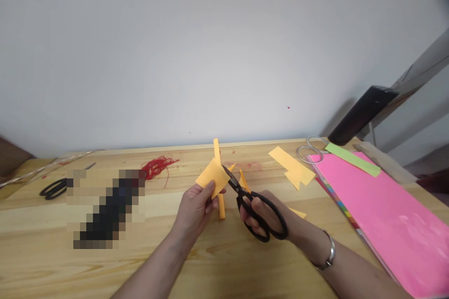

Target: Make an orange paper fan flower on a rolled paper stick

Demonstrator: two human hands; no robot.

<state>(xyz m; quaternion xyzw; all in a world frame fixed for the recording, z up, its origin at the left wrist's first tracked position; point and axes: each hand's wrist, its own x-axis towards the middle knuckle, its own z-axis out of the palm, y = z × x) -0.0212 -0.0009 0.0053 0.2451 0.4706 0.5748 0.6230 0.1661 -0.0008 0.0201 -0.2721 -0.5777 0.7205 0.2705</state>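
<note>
My left hand (197,208) pinches a folded piece of orange paper (212,176) above the wooden table (70,266). My right hand (268,217) grips black scissors (256,212) through the handle loops. The blades point up and left, and their tips meet the right edge of the orange paper. A narrow orange strip (219,182) stands behind the paper, reaching down toward the table. A silver bracelet (329,252) sits on my right wrist.
Orange offcuts (293,168) lie right of centre. A stack of coloured sheets topped by pink (379,215) fills the right side, with a green strip (352,159) and clear tape rings (308,152). Second black scissors (54,188) and red thread (157,167) lie left. A black cylinder (361,114) leans at the back right.
</note>
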